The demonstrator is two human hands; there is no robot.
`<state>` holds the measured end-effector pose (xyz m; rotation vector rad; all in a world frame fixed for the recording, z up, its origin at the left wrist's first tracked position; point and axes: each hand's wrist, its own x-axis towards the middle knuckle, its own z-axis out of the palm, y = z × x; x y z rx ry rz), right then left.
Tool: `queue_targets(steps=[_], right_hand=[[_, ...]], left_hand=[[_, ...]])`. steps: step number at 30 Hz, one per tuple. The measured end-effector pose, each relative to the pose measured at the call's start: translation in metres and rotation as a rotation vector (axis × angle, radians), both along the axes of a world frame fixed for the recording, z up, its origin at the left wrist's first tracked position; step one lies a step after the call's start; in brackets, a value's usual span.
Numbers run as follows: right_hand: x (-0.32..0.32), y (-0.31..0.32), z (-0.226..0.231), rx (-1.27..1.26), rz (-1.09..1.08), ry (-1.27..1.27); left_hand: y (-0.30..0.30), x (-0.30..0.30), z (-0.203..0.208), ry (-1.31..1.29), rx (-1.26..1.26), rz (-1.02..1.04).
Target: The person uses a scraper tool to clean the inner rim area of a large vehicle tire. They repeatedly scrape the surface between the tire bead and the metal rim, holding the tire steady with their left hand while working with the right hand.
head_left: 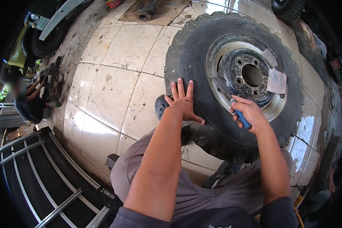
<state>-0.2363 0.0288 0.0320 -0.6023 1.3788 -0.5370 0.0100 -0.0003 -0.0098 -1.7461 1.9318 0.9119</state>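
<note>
A large black off-road tyre [195, 76] lies on its side in front of me, fitted on a worn, dirty steel wheel rim [231, 64] with a centre hole and bolt holes. My left hand [183, 103] rests spread out on the tyre's near-left sidewall and holds nothing. In my right hand [250, 112] is a blue-handled knife [243, 120], fingers wrapped around the handle. Its grey blade points far-left, over the near-left part of the rim. Two pieces of pale printed sheet, apparently sandpaper [277, 81], lie on the rim's right side beside a dark curved strip.
Cracked, glossy tiles [110, 81] cover the floor. A metal part [144, 15] sits on a brown board at the back. Another tyre [287, 9] is at the far right. A black panel with metal rails [30, 171] stands at the near left. Another person [26, 95] sits at the left.
</note>
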Motion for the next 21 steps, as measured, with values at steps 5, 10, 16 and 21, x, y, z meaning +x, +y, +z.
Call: queue_targets(steps=[5,10,16,21], right_hand=[[0.001,0.018,-0.002,-0.116,0.313,0.437],[0.01,-0.013,-0.007,-0.255,0.374,0.616],[0.008,-0.008,-0.006,-0.206,0.379,0.473],[0.005,-0.026,-0.02,-0.211,0.279,0.377]], left_hand=[[0.001,0.001,0.0,0.005,-0.002,0.006],[0.0,0.0,0.0,0.051,-0.003,0.013],[0.002,0.005,-0.004,0.028,-0.006,0.026],[-0.001,0.001,0.002,0.048,-0.01,0.017]])
